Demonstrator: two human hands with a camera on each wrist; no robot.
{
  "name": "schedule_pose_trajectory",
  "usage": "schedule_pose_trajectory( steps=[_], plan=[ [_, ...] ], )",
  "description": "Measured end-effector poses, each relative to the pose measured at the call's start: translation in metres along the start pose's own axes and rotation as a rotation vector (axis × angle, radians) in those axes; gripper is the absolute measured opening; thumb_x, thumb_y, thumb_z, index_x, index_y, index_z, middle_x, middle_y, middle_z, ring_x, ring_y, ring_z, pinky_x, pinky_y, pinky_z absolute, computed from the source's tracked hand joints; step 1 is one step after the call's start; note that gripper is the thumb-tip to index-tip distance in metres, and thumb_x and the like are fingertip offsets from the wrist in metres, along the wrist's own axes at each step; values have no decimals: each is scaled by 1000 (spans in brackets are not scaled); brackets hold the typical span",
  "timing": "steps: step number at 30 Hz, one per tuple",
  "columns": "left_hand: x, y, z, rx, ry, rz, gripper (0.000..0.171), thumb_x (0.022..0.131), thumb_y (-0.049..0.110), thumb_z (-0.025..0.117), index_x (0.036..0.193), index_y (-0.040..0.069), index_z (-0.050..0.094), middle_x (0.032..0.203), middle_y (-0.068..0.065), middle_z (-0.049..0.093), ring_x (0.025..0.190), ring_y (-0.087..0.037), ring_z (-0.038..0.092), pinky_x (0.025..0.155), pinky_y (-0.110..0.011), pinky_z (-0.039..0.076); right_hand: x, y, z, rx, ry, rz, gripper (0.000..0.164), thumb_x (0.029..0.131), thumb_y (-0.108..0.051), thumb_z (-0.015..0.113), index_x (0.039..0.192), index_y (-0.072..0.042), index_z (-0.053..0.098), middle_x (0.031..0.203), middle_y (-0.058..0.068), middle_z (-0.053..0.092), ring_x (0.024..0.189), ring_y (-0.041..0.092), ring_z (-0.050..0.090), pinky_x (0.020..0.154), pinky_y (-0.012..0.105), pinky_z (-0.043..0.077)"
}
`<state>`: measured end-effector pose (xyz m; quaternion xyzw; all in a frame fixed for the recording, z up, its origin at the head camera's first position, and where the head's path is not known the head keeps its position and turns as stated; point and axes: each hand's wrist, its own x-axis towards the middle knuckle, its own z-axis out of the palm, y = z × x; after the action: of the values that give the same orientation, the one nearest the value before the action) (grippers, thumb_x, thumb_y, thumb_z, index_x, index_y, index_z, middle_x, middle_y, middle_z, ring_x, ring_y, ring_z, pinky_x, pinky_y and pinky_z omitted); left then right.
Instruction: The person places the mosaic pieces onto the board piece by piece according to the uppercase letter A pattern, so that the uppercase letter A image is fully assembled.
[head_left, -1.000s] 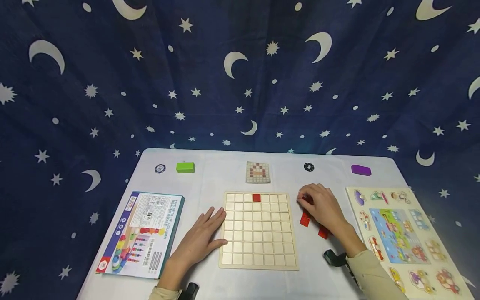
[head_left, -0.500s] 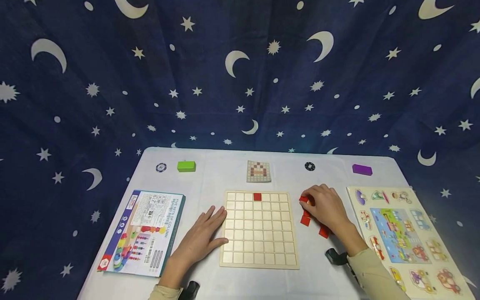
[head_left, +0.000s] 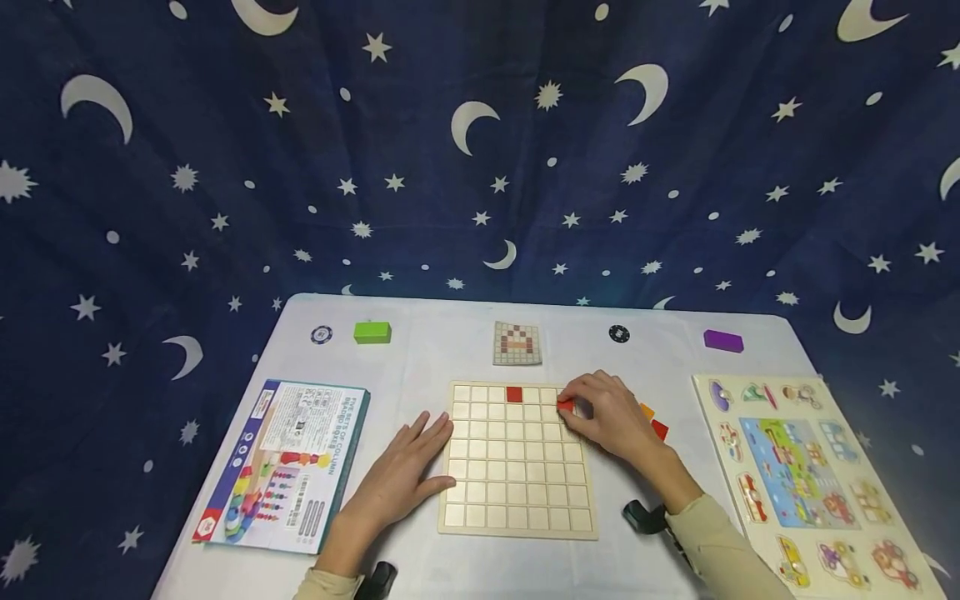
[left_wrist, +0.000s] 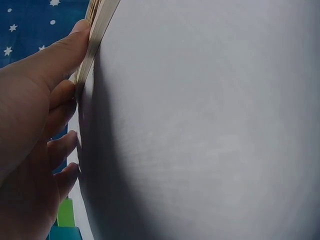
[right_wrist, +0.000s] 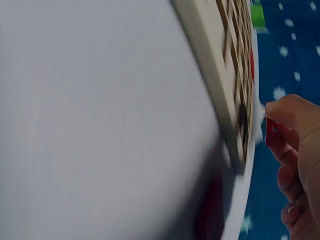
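A pale wooden grid board (head_left: pixel 517 462) lies at the middle of the table, with one red square tile (head_left: pixel 513 394) in its top row. My right hand (head_left: pixel 611 417) pinches another red tile (head_left: pixel 566 405) between thumb and fingertips over the board's upper right corner. In the right wrist view this tile (right_wrist: pixel 269 131) stands on edge, raised above the board (right_wrist: pixel 220 75). My left hand (head_left: pixel 405 471) lies with straight fingers along the board's left edge. In the left wrist view its thumb and fingers (left_wrist: pixel 60 55) touch the side of the board (left_wrist: pixel 97 37).
Right of the board lie a red tile (head_left: pixel 659 429) and an orange one (head_left: pixel 647 411), partly behind the right hand. A pattern card (head_left: pixel 517 343) is behind the board. A boxed toy (head_left: pixel 288 467) lies left, a picture puzzle (head_left: pixel 802 467) right. Green (head_left: pixel 372 332) and purple blocks (head_left: pixel 723 341) stand farther back.
My right hand has moved left from the loose tiles to the board's upper right corner, carrying a red tile. The left hand has stayed at the board's left edge.
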<state>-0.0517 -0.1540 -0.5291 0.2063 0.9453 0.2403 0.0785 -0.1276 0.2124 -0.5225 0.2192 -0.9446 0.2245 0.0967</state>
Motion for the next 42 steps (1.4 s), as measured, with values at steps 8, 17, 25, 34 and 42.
schedule_pose_trajectory(
  steps=[8, 17, 25, 34, 42],
  plan=[
    [1, 1, 3, -17, -8, -3, 81, 96, 47, 74, 163, 11, 45, 172, -3, 41, 165, -36, 30, 136, -55, 26, 10, -25, 25, 49, -50, -56, 12, 90, -26, 87, 100, -23, 81, 106, -8, 78, 95, 12, 62, 86, 36, 53],
    [1, -1, 4, -13, -5, -16, 81, 96, 47, 75, 163, 13, 45, 172, -2, 41, 165, -34, 29, 136, -55, 25, 8, -28, 26, 8, -65, -104, 13, 92, -31, 85, 103, -25, 84, 108, -11, 79, 97, 9, 63, 84, 32, 53],
    [0, -1, 6, -19, -11, -16, 82, 96, 48, 74, 164, 14, 43, 173, -1, 40, 165, -34, 28, 137, -55, 25, -12, 3, 2, -19, 17, -16, 17, 95, -24, 81, 112, -21, 82, 120, 0, 78, 106, 21, 69, 89, 45, 55],
    [-2, 0, 2, -12, -5, -24, 81, 96, 45, 76, 163, 13, 44, 172, -2, 41, 165, -34, 29, 136, -54, 25, -32, 52, -25, -198, 105, 283, 27, 89, -23, 83, 110, -6, 80, 104, 17, 75, 97, 36, 65, 77, 47, 47],
    [0, 1, 2, -19, -5, -26, 81, 96, 45, 76, 163, 14, 45, 172, -1, 41, 165, -35, 29, 136, -56, 25, -26, 53, -30, -120, 28, 371, 29, 87, -21, 86, 108, -3, 82, 84, 12, 71, 77, 26, 59, 67, 42, 51]
  ],
)
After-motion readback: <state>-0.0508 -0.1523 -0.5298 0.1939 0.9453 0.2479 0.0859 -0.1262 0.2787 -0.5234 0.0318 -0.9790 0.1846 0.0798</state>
